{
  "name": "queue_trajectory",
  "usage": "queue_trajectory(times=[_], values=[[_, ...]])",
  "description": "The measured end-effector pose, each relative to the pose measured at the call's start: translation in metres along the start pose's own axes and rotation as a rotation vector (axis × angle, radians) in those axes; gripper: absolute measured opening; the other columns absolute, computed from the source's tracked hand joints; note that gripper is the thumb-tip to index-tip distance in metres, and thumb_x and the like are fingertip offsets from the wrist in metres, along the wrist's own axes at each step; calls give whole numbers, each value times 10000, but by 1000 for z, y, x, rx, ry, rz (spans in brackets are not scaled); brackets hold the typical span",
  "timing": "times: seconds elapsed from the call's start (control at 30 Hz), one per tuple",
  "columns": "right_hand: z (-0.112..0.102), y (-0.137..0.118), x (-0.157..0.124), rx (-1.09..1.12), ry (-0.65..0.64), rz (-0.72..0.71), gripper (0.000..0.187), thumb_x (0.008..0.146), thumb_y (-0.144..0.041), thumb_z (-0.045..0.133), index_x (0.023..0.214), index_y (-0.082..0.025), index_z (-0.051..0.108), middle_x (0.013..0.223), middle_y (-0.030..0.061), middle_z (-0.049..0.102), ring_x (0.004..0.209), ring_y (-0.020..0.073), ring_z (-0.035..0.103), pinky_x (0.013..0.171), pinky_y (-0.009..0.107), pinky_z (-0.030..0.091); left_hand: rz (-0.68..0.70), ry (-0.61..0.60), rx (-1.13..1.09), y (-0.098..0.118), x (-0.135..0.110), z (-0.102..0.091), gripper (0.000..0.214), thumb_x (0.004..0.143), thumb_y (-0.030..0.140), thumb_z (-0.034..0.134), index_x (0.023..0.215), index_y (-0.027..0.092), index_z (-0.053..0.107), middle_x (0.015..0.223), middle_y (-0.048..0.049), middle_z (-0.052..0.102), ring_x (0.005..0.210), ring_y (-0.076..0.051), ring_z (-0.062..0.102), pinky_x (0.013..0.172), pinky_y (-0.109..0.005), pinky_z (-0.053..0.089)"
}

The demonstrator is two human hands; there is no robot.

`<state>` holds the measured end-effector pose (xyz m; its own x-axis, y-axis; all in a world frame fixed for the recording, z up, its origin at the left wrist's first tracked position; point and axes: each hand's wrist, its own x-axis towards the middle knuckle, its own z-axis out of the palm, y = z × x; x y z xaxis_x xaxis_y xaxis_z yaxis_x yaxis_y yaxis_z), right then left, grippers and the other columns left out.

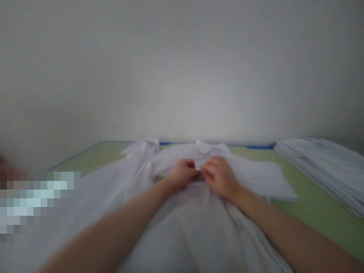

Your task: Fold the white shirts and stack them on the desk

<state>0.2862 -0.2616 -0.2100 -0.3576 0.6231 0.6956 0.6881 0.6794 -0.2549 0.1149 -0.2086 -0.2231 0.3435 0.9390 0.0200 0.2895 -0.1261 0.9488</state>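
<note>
A white shirt (250,174) lies spread over the table, its collar toward the far edge and its lower part running down toward me. Over its upper front, my left hand (184,173) pinches the shirt's fabric with thumb and fingers. My right hand (220,176) is closed on the same spot from the other side, the fingertips of both hands nearly meeting. Whether a button sits between them is too blurred and hidden to tell.
More white garments (113,182) lie bunched on the left. A stack of folded white garments (327,163) rests at the right. The green tabletop (307,216) has a blue far edge, with a grey wall (182,68) behind. Pixelation covers the lower left.
</note>
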Motion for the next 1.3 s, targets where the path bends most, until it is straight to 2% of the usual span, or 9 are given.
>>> queue_trajectory(times=[0.2,0.4,0.5,0.63,0.83,1.03,1.2,1.3], values=[[6,12,-2,90,11,136,170,822,-164,531,896,-189,682,876,57,648,853,180,554,801,320,416,9,-79,-62,-1,-1,2,301,643,413,694,658,144,560,560,24,516,498,-79,433,475,-197,305],[9,13,-2,107,8,253,123,825,-252,565,863,-184,660,841,50,663,808,176,572,762,295,420,13,-81,-115,2,-3,6,259,674,374,676,714,142,568,596,30,492,515,-72,413,486,-200,304],[9,13,-2,74,10,283,123,820,-278,574,826,-183,652,805,44,663,779,179,573,742,294,413,-5,-73,-147,3,-2,7,282,643,363,706,721,149,540,595,44,487,507,-67,418,479,-194,297],[9,13,-2,91,-11,218,108,817,-236,560,810,-179,651,798,41,656,779,172,572,743,284,414,-15,-21,-164,4,-1,8,301,606,315,733,756,165,519,583,59,500,491,-66,437,463,-185,288],[7,15,-4,62,-49,145,134,795,-207,579,855,-198,699,852,47,677,823,177,585,792,303,403,-21,25,-163,4,-1,7,213,611,184,670,759,166,517,578,54,527,476,-65,446,461,-185,309],[2,17,-3,2,-95,89,163,794,-225,577,883,-210,712,883,52,681,832,179,580,812,324,372,5,37,-84,3,1,5,238,591,207,696,713,168,495,554,69,480,467,-54,401,444,-178,279],[-6,17,1,-131,-217,-89,193,817,-223,544,946,-191,684,849,57,661,834,183,544,897,377,308,-16,9,-78,1,0,5,236,597,210,687,709,175,482,540,62,487,474,-66,426,444,-181,291],[-10,16,2,-221,-241,-173,185,843,-232,518,935,-179,669,834,61,642,830,182,516,882,381,296,-20,11,-91,0,-1,5,197,600,179,657,696,173,485,539,57,495,474,-67,428,443,-184,288]])
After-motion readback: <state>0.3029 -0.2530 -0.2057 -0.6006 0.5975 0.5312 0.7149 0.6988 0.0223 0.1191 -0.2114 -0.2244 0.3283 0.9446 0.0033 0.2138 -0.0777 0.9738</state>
